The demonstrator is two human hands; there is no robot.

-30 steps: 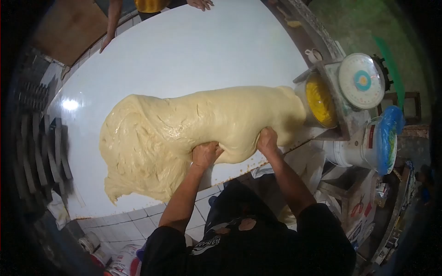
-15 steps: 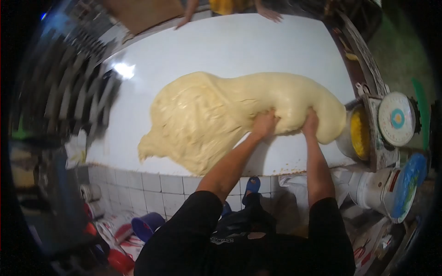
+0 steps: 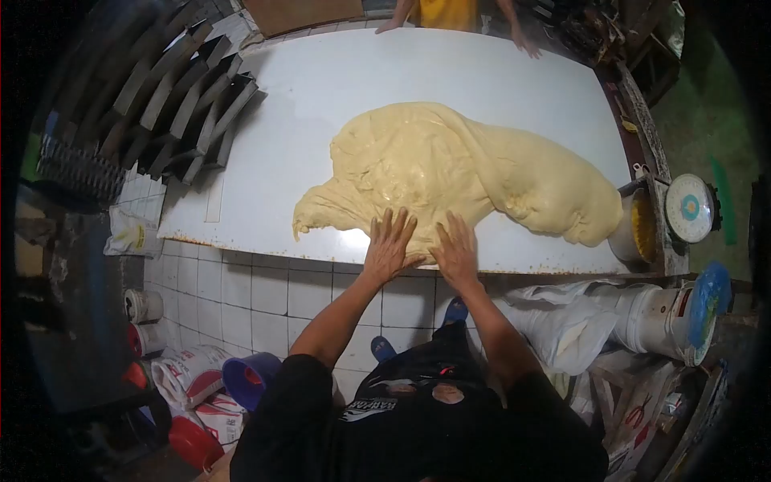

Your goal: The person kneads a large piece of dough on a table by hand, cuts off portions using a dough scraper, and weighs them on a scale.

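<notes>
A huge mass of pale yellow dough [image 3: 418, 157] lies across the white table [image 3: 321, 88], its folded, wrinkled part in the middle and a thick smooth roll stretching to the right. At the near edge of the table, my left hand [image 3: 391, 245] rests on the dough's front flap with its fingers spread. My right hand [image 3: 455, 249] lies beside it, also flat with fingers apart, touching the same flap. Between the two hands a bit of dough shows close to the table's edge.
Stacked dark metal pans [image 3: 177, 104] stand at the left. On the right are a metal pot [image 3: 634, 229] with yellow contents, a dial scale [image 3: 689, 209] and white buckets [image 3: 650, 313]. Across the table, another person's hands [image 3: 526, 44] rest at the far edge. A purple tub [image 3: 250, 380] sits on the floor.
Both my hands have left the right-hand roll, where they were pressed in, and moved left onto the front flap, fingers now spread. The camera view has shifted too.
</notes>
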